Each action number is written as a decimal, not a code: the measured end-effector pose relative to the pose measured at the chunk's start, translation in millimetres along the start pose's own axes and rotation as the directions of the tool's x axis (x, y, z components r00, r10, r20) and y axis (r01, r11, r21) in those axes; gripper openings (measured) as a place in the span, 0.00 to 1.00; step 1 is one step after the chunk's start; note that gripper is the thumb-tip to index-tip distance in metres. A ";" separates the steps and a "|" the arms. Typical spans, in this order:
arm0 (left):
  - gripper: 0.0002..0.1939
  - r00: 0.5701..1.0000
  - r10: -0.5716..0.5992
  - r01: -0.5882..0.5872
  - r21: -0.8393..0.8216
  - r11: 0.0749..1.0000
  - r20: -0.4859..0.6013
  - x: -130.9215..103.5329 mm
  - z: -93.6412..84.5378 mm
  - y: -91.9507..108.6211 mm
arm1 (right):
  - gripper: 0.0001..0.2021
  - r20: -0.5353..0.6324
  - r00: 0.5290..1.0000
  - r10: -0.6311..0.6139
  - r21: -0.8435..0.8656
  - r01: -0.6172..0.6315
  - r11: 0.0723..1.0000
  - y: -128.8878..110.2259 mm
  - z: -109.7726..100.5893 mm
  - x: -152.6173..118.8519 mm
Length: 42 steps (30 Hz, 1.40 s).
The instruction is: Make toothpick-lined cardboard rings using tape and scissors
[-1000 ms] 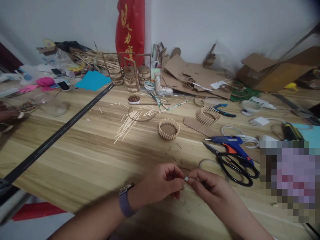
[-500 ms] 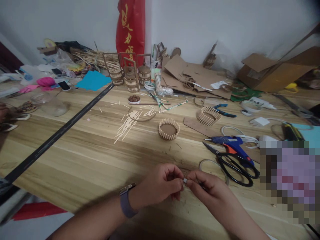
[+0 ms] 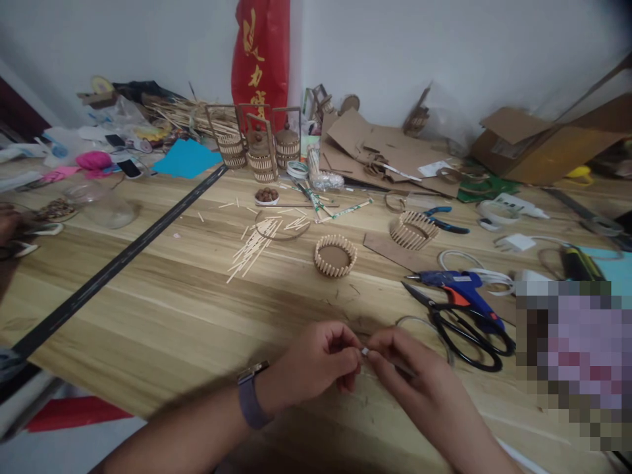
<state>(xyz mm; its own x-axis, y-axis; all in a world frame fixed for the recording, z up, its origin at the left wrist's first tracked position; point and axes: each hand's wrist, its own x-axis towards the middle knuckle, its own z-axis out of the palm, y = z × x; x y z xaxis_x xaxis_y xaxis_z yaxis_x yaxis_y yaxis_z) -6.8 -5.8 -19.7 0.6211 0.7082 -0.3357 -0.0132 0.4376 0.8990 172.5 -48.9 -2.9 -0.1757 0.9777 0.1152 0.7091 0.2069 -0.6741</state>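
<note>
My left hand (image 3: 320,362), with a watch on its wrist, is closed in a pinch at the front of the table. Facing it, my right hand (image 3: 415,378) pinches too. Between their fingertips shows a small whitish piece (image 3: 365,351); most of it is covered, so its kind is unclear. Beyond the hands stands a round cardboard base ringed with short wooden sticks (image 3: 336,263). A similar stick ring (image 3: 413,232) leans behind it to the right. Black-handled scissors (image 3: 474,339) and a blue glue gun (image 3: 457,282) lie right of my right hand.
Loose wooden sticks (image 3: 254,247) lie left of centre, near a bowl of brown beads (image 3: 267,195). Several small lantern-like baskets (image 3: 261,164) stand at the back. Cardboard sheets (image 3: 365,141) and blue-handled pliers (image 3: 447,220) are farther right. Another person's hand (image 3: 7,224) shows at the left edge.
The camera view has shifted slightly. Both hands stay together at the whitish piece, which has turned a little between the fingertips.
</note>
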 end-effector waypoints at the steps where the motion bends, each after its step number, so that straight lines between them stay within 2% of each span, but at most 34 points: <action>1: 0.07 1.000 0.001 -0.001 -0.002 1.000 -0.018 0.5 -0.2 -0.1 | 0.07 -0.105 0.991 -0.089 -0.089 0.080 0.993 0.3 0.2 -0.7; 3: 0.08 0.999 -0.004 0.004 -0.011 1.000 -0.045 1.2 -0.1 0.5 | 0.04 -0.242 0.927 -0.288 -0.288 0.215 0.933 0.7 0.8 -2.7; 5: 0.08 0.998 -0.013 0.013 -0.003 1.000 -0.065 1.3 0.7 1.6 | 0.04 -0.245 0.881 -0.404 -0.422 0.279 0.863 0.9 2.1 -4.9; 7: 0.07 0.997 -0.006 0.008 0.021 1.000 -0.076 0.8 1.6 2.5 | 0.05 -0.201 0.882 -0.426 -0.462 0.299 0.835 1.4 4.2 -6.4; 11: 0.04 0.995 0.019 -0.009 0.110 0.994 -0.094 -1.7 2.2 2.0 | 0.05 -0.170 0.897 -0.408 -0.451 0.298 0.841 3.5 8.4 -7.3; 15: 0.03 0.991 0.078 -0.041 0.313 0.949 -0.109 -5.8 2.4 2.8 | 0.04 -0.160 0.907 -0.389 -0.447 0.285 0.848 4.1 9.2 -7.5; 19: 0.04 0.969 0.217 -0.109 0.590 0.800 -0.115 -10.1 3.7 6.0 | 0.05 -0.121 0.911 -0.393 -0.461 0.300 0.835 3.8 8.8 -6.9; 23: 0.05 0.956 0.283 -0.139 0.734 0.665 -0.075 -11.8 5.1 4.8 | 0.06 -0.097 0.907 -0.409 -0.509 0.308 0.804 3.7 9.5 -5.9; 26: 0.05 0.960 0.278 -0.142 0.779 0.611 -0.044 -12.0 5.8 2.9 | 0.07 -0.081 0.911 -0.404 -0.532 0.303 0.790 4.4 10.2 -6.1; 30: 0.04 0.961 0.275 -0.145 0.789 0.598 -0.033 -12.5 6.5 3.1 | 0.05 -0.047 0.916 -0.398 -0.478 0.329 0.814 7.9 8.5 -6.7; 35: 0.04 0.960 0.280 -0.164 0.762 0.626 -0.024 -12.7 5.4 6.0 | 0.04 -0.034 0.928 -0.371 -0.356 0.336 0.872 9.8 3.1 -4.3; 42: 0.03 0.959 0.283 -0.187 0.707 0.682 -0.020 -13.7 3.9 8.6 | 0.06 -0.047 0.962 -0.268 -0.146 0.258 0.955 2.0 -1.4 -0.5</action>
<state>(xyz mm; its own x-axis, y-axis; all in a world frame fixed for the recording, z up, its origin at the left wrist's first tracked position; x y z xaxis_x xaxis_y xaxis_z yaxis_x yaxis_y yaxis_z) -12.3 -13.9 -6.2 0.5760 0.8142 -0.0727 0.4292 -0.2255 0.8746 175.0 -48.9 -3.2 -0.3268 0.8872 0.3255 0.7316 0.4556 -0.5071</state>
